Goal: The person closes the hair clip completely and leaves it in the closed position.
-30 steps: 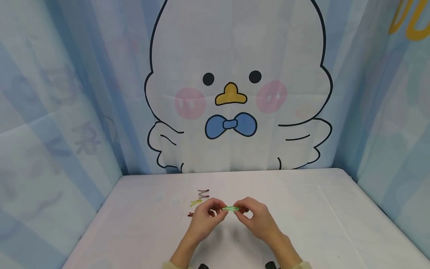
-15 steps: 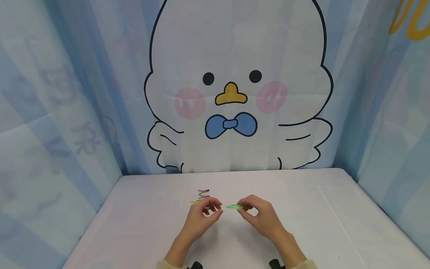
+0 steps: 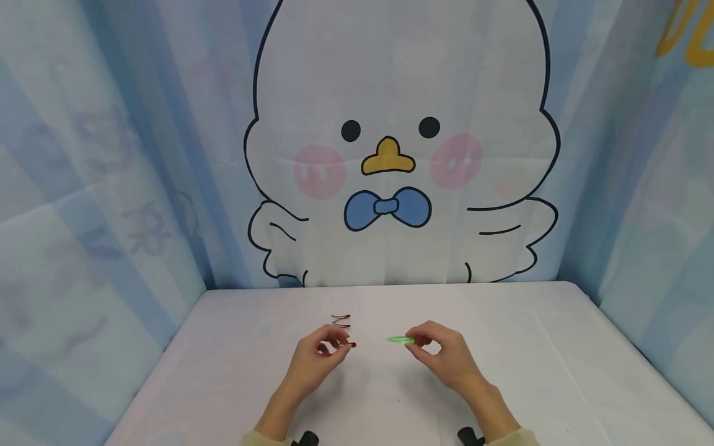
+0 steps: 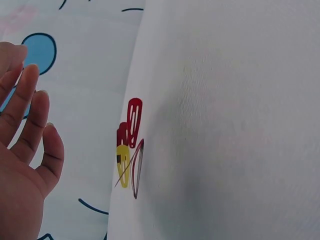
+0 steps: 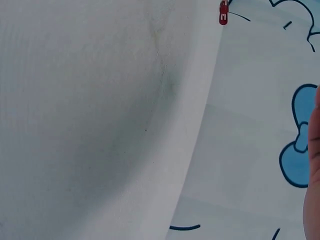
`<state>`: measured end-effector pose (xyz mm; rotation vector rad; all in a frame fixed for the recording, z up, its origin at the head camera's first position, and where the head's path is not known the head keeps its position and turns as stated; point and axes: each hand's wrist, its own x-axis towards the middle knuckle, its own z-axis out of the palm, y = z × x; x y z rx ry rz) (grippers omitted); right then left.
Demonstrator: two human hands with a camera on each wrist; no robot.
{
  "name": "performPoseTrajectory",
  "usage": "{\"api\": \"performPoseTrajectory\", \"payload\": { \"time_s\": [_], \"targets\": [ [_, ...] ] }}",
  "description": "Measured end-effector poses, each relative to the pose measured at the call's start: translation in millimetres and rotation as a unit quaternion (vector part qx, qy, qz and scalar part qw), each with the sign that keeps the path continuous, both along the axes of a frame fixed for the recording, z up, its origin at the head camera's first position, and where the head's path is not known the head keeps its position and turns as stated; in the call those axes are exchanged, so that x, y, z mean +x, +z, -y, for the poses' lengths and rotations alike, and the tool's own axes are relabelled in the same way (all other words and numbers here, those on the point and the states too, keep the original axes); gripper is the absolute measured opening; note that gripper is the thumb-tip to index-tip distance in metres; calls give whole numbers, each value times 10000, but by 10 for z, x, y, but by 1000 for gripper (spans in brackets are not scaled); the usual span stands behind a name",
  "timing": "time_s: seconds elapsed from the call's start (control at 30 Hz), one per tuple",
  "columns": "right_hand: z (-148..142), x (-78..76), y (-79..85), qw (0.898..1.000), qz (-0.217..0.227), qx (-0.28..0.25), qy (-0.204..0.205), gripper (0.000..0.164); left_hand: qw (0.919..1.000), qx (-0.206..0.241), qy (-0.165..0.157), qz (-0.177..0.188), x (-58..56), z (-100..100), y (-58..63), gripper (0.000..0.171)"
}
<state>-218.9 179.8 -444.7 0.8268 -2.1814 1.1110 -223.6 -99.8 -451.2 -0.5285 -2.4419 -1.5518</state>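
Observation:
In the head view my right hand (image 3: 446, 356) pinches one end of a light green snap hair clip (image 3: 397, 340) between thumb and index finger. The clip points left, above the table. Only an edge of that hand (image 5: 313, 155) shows in the right wrist view. My left hand (image 3: 315, 359) hovers left of it, thumb and fingers loosely bent, nothing visibly held. Beyond its fingertips a red clip end (image 3: 353, 345) shows. The left wrist view has the left hand (image 4: 25, 135) with fingers apart, beside red (image 4: 134, 122) and yellow hair clips (image 4: 123, 172).
A dark red, thin zigzag-shaped clip or clips (image 3: 341, 321) lie behind the left hand. A red clip (image 5: 223, 14) shows at the right wrist view's top edge. The white-covered table (image 3: 558, 371) meets a printed cloth backdrop (image 3: 390, 74) at its far edge.
My left hand has let go of the green hair clip and moved left, now hiding the yellow clip. My right hand keeps the green clip and has shifted slightly right.

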Motion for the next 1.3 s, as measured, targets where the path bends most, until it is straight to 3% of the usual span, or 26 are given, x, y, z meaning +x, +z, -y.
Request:
{"api": "performPoseTrajectory", "payload": {
  "time_s": [0.3, 0.7, 0.93, 1.3],
  "targets": [
    [-150, -66, -2, 9997, -22, 85, -235, 35, 9989, -100, 368, 269, -23, 205, -11, 16],
    [-240, -115, 64, 9993, 25, 74, -377, 32, 9973, -190, 587, 400, -91, 390, -78, 13],
    [-309, -126, 88, 9987, 128, 72, -494, 30, 9955, -89, 575, 748, -112, 447, -122, 13],
    [-453, -173, 76, 9972, 420, 12, -621, 28, 9951, -275, 469, 829, -182, 515, -176, 12]
  ]
}}
